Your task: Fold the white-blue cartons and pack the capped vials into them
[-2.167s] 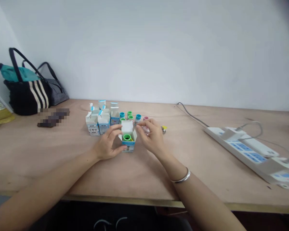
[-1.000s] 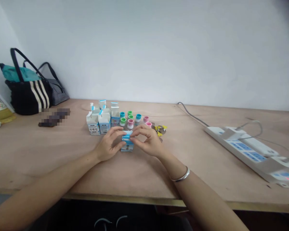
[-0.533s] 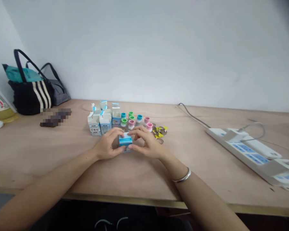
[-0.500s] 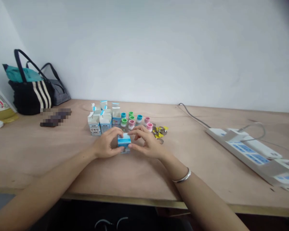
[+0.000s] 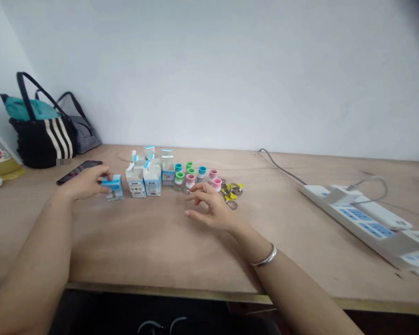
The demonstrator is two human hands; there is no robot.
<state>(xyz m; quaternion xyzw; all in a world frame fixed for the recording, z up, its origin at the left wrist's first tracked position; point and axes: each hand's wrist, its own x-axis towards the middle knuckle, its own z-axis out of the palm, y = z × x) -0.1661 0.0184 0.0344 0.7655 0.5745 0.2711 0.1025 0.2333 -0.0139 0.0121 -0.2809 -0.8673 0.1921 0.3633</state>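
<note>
My left hand (image 5: 87,183) grips a small blue-and-white carton (image 5: 114,188) whose top is closed, at the left of the group of boxes. Just to its right stand several similar cartons (image 5: 153,182) with their top flaps up. My right hand (image 5: 211,208) is held with its fingers apart and nothing in it, over the table in front of several small clear bottles (image 5: 179,182) with green, blue and pink caps. Beside the bottles, partly behind my right hand, lie metal rings (image 5: 232,204) with yellow tabs (image 5: 231,196).
A phone (image 5: 77,171) lies behind my left hand. Bags (image 5: 42,139) and a bottle of yellow liquid (image 5: 2,160) stand at the far left. On the right, a power strip (image 5: 356,221) with plugs and a grey cable (image 5: 282,168) lies on the wooden table (image 5: 143,251).
My left hand has carried the closed carton from between both hands to the left side of the open cartons. My right hand has let go of it and stays in nearly the same place.
</note>
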